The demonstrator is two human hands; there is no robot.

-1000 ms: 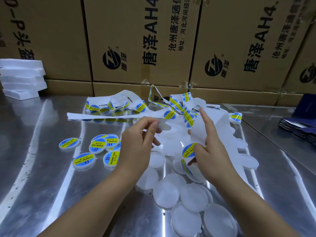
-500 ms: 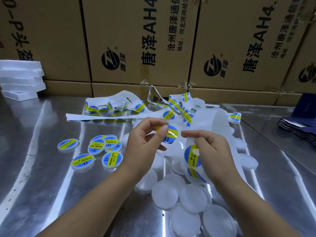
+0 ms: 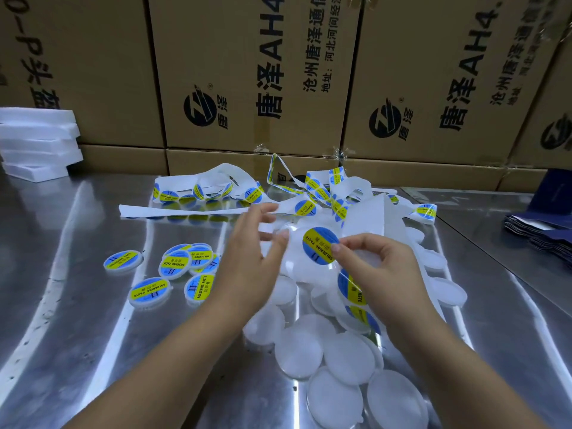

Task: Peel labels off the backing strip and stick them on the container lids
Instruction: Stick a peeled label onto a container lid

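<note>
Head view: label [image 3: 319,244] on lid [image 3: 292,243], right edge in grip of right hand [image 3: 382,263]

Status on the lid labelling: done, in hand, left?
Done: several labelled lids lie left of the hands. In hand: left hand holds a clear lid while right hand pinches a label against it. Left: a pile of plain lids by the wrists; the backing strip behind carries more labels.
</note>
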